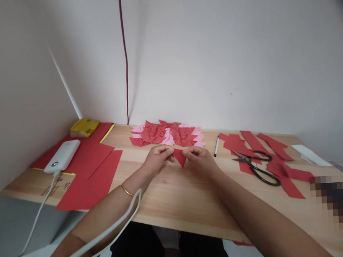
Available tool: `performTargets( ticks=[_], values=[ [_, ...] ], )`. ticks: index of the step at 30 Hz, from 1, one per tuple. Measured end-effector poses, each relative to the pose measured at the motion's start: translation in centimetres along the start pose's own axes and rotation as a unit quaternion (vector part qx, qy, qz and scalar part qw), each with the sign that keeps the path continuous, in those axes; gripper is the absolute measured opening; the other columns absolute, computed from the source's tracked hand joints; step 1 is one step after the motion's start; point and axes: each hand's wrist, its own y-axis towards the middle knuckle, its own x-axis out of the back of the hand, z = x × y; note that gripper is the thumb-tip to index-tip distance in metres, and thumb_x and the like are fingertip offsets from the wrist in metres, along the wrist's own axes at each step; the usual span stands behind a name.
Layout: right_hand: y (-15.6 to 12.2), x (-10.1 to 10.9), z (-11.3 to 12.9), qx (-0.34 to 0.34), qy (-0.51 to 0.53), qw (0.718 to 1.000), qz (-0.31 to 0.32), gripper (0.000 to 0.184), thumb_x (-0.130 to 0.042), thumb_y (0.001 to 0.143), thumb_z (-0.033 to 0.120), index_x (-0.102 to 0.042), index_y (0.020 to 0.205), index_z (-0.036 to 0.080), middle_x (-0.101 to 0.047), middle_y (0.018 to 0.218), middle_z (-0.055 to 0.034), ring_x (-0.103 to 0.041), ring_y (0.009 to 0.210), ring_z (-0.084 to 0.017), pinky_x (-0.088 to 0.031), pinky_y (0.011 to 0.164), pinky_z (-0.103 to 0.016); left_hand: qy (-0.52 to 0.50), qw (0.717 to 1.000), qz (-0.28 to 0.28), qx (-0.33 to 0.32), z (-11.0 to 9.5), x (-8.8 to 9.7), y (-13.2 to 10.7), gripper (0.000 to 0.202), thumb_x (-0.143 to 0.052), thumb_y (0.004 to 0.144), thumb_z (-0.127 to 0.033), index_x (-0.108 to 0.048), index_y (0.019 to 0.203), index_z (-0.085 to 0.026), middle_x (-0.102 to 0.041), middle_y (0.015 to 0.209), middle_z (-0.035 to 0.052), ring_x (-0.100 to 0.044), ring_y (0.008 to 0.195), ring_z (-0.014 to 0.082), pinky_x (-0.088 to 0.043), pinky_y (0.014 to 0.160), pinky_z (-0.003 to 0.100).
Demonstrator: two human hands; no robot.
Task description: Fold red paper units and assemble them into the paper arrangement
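Note:
A small red paper triangle (pixel 180 158) is held between my two hands over the middle of the table, its point facing down toward me. My left hand (pixel 160 156) pinches its left corner between thumb and fingers. At the right corner, my right hand (pixel 201 157) grips it the same way. Just beyond my fingers lies a wide heap of folded red paper pieces (pixel 153 132), mixed with pink folded pieces (pixel 168 138). Black-handled scissors (pixel 252 164) lie with their blades apart among red paper scraps (pixel 288 172) on the right.
Red paper sheets (pixel 98 186) cover the table's left side, under a white power bank (pixel 63 155) and a yellow packet (pixel 85 127). The power bank's white cable (pixel 130 211) crosses my left forearm. A pen (pixel 216 146) lies right of the heap; a wall rises behind.

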Motion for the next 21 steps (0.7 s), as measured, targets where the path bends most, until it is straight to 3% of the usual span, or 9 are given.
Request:
performTargets(
  ticks=[12,21],
  values=[
    [0.3,0.0,-1.5,0.001,0.025,0.998,0.051,0.038,-0.057,0.079,0.053,-0.056,0.067,0.017,-0.050,0.062,0.0030,-0.041,0.058,-0.010,-0.032,0.056,-0.023,-0.072,0.996,-0.031,0.045,0.1,-0.3,0.2,0.026,-0.070,0.069,-0.036,-0.062,0.062,-0.012,-0.056,0.051,0.0001,-0.051,0.048,0.0091,-0.038,0.054,0.023],
    [0.3,0.2,-0.9,0.035,-0.043,0.998,0.035,0.036,-0.053,0.082,0.051,-0.059,0.069,0.017,-0.054,0.066,0.0002,-0.046,0.063,-0.012,-0.035,0.058,-0.024,-0.073,0.996,-0.022,0.041,0.0,-0.4,0.1,0.031,-0.067,0.072,-0.041,-0.062,0.063,-0.012,-0.056,0.053,0.0006,-0.051,0.050,0.0094,-0.038,0.055,0.023]
  ],
)
